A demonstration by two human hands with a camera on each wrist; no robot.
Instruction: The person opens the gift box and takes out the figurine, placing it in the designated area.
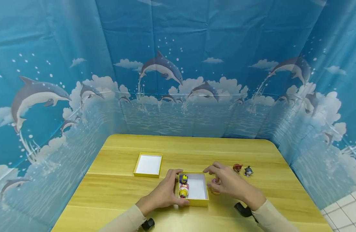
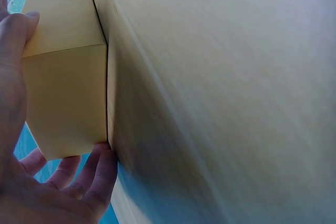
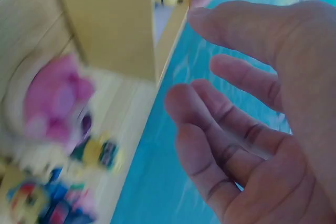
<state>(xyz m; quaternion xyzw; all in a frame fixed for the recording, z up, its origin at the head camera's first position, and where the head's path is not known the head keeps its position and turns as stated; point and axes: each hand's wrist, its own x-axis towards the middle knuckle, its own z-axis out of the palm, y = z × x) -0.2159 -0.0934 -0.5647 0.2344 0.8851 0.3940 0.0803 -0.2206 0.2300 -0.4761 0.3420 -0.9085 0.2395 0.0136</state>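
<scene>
A shallow yellow box (image 1: 199, 203) with a white inside sits on the table. My left hand (image 1: 164, 191) grips its left side, thumb at the near wall and fingers at the far corner. Along the left inside of the box lie a blue-and-yellow figurine (image 1: 183, 179) and a yellow, pink and white figurine (image 1: 183, 191). My right hand (image 1: 228, 182) hovers by the box's right wall, fingers loosely bent and apart, nothing between them in the right wrist view. Beneath it stands a pink figurine (image 3: 58, 98), mostly hidden in the head view.
A yellow box lid (image 1: 148, 164), white inside up, lies left of the box. Right of my right hand stand a reddish-brown figurine (image 1: 237, 168) and a dark grey figurine (image 1: 248, 171). A dolphin-print curtain (image 1: 178, 116) surrounds the wooden table (image 1: 114, 193).
</scene>
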